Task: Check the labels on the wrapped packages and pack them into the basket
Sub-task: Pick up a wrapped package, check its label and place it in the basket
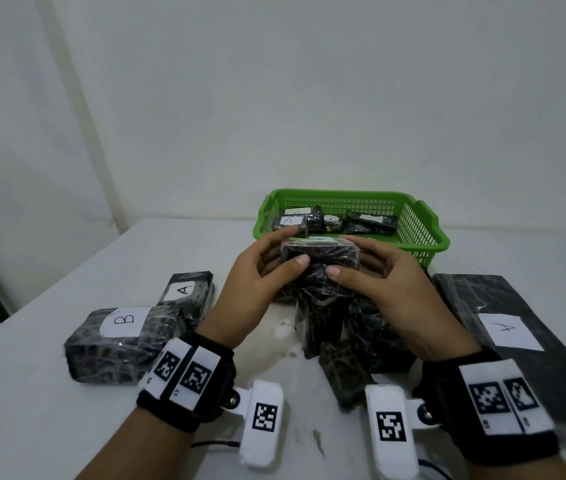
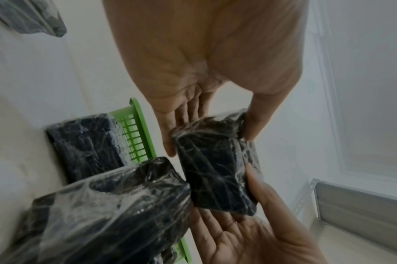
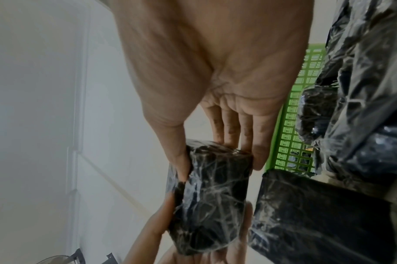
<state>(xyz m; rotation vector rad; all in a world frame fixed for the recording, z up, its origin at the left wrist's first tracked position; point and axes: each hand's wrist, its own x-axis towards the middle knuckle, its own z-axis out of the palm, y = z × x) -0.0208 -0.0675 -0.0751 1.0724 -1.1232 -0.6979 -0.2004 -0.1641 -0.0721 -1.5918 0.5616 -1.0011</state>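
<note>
Both hands hold one small black package (image 1: pixel 319 258) wrapped in clear film, lifted above the table just in front of the green basket (image 1: pixel 413 233). My left hand (image 1: pixel 267 268) pinches its left end between thumb and fingers, and my right hand (image 1: pixel 371 271) pinches its right end. No label shows on the side facing me. The left wrist view has the package (image 2: pixel 218 171) between both hands; the right wrist view shows the package (image 3: pixel 211 201) the same way. Several labelled packages (image 1: pixel 371 221) lie inside the basket.
On the white table (image 1: pixel 32 427), a package marked B (image 1: pixel 118 341) and one marked A (image 1: pixel 188 291) lie at left. A long flat package marked A (image 1: pixel 503 327) lies at right. More black packages (image 1: pixel 343 327) are piled under my hands. A white wall stands behind.
</note>
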